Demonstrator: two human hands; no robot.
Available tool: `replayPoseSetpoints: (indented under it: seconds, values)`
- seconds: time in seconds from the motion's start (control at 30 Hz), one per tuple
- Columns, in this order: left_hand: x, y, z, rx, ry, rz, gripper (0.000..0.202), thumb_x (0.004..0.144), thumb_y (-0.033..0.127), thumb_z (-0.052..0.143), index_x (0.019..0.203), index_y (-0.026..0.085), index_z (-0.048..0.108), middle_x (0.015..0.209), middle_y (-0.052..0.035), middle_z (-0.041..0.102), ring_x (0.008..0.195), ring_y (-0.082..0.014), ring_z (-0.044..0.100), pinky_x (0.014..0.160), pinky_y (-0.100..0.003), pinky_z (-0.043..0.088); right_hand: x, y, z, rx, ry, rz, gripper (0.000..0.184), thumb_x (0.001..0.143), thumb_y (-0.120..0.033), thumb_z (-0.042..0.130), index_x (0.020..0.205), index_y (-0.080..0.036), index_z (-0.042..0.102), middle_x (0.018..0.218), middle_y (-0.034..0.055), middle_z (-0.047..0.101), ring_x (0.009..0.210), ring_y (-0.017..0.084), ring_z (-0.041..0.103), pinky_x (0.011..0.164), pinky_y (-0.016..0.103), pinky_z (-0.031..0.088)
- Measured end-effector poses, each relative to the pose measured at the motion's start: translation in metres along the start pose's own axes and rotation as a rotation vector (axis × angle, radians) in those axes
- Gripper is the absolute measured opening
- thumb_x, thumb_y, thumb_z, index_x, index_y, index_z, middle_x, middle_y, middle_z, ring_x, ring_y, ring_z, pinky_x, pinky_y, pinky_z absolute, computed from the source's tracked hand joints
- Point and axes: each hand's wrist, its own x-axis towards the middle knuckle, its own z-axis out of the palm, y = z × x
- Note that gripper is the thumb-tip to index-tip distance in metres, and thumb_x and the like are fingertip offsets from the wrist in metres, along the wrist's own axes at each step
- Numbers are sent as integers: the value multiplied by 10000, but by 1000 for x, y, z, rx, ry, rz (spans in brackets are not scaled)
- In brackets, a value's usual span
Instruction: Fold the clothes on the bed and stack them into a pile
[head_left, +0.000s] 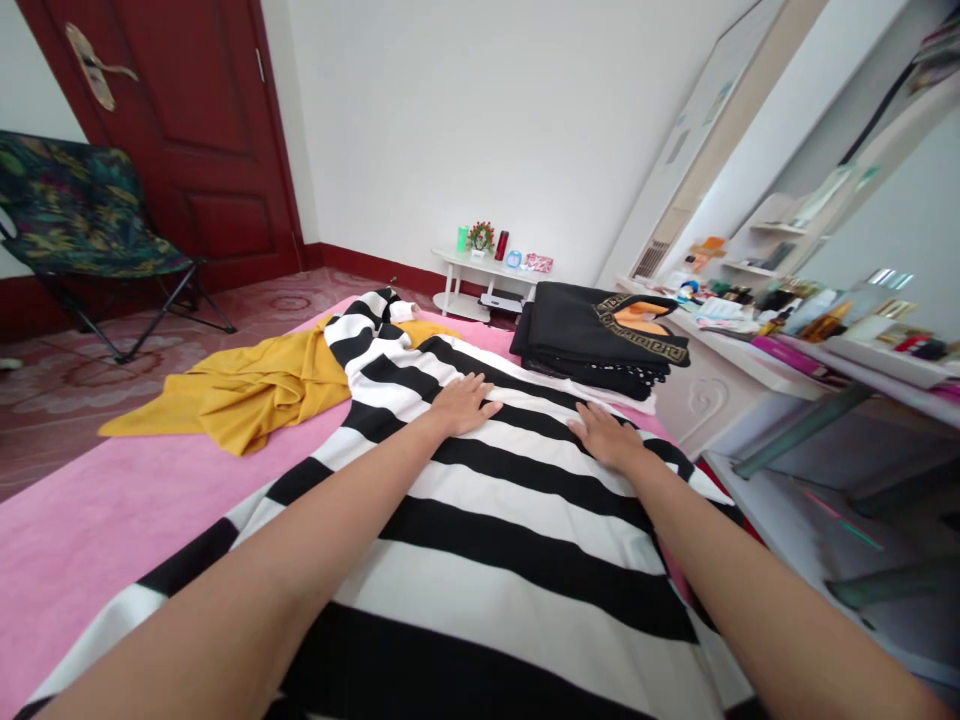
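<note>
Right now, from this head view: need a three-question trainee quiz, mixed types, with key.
1. True or false: the left hand and right hand both lie on the striped garment.
2. Multiple choice: the rumpled cloth left of the garment is A) green, B) yellow, C) red.
3. Fill in: the folded stack beyond the right hand is mostly ____.

Key: 1. True. 2. B. 3. Black.
</note>
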Motion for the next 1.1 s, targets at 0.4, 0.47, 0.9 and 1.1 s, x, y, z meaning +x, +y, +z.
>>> replayPoseSetpoints:
  seconds: [0.4, 0.47, 0.9, 1.1]
  values:
    - [-69, 16, -5, 67, 115, -192, 696, 870, 653, 269, 1425, 245, 367, 1530, -93, 234, 1409, -329, 161, 1113, -519, 158, -52, -97, 28, 179, 231, -35, 579, 930, -533, 218, 1443, -282, 316, 1531, 64, 241, 1396, 298, 191, 1076, 564, 166]
    - [-88, 11, -12, 66, 85, -180, 694, 874, 637, 288, 1422, 218, 372, 1527, -112, 234, 1405, -316, 187, 1112, -498, 186, -58, -96, 28, 185, 250, -6, 575, 928, -528, 229, 1435, -278, 335, 1524, 67, 259, 1388, 300, 209, 1073, 557, 174]
    - [-116, -59, -154, 63, 346, -555, 198, 747, 337, 616, 849, 177, 674, 1023, -150, 668, 1100, -363, 566, 907, -461, 443, -68, -93, 28, 171, 360, -3, 528, 929, -466, 284, 1376, -227, 435, 1470, 80, 365, 1345, 293, 298, 1045, 502, 248]
    - [-86, -123, -175, -256, 552, -806, 243, 714, 244, 733, 866, 102, 607, 840, -150, 664, 900, -336, 639, 755, -424, 509, -64, -91, 30, 178, 398, -19, 507, 926, -451, 308, 1344, -216, 471, 1450, 83, 398, 1333, 289, 323, 1043, 489, 266]
